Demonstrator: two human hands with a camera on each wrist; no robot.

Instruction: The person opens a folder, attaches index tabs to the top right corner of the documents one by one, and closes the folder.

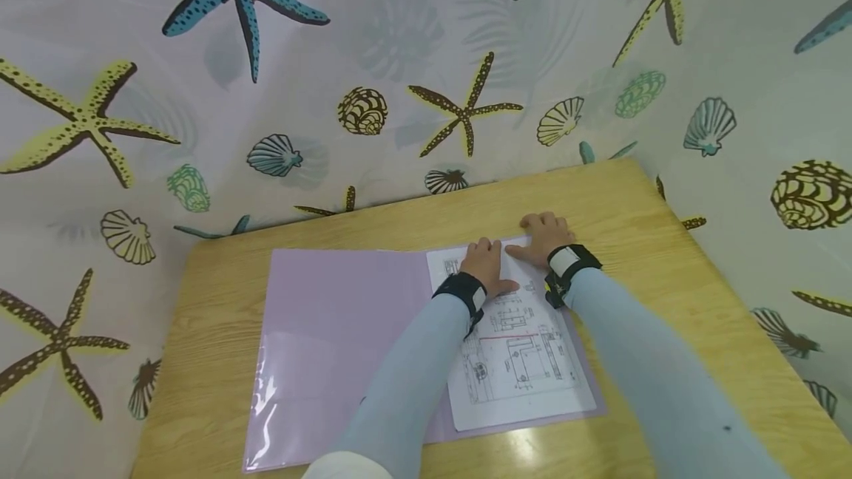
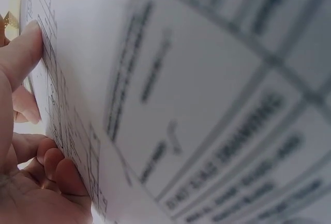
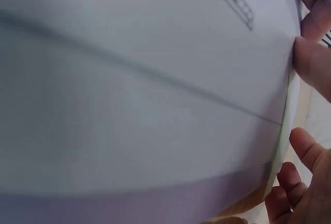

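Note:
A lilac folder (image 1: pixel 346 331) lies spread out on the wooden table. On its right half is a white sheet with technical drawings (image 1: pixel 492 390), and the same printed sheet (image 2: pixel 207 79) fills the left wrist view, blurred. My left hand (image 1: pixel 484 268) rests on the upper part of the sheet, thumb pointing right, fingers slightly bent. Just right of it, my right hand (image 1: pixel 544 239) lies at the sheet's top right corner, thumb spread towards the left hand. In the right wrist view, fingertips (image 3: pixel 305 146) touch the edge of the sheet (image 3: pixel 155 120); any grip there is unclear.
The wooden table (image 1: pixel 213 316) extends around the folder on all sides. Behind it and along the right hangs a pale cloth (image 1: pixel 399 35) printed with starfish and shells, meeting the table's back and right edges. Light glints off the folder's glossy left half.

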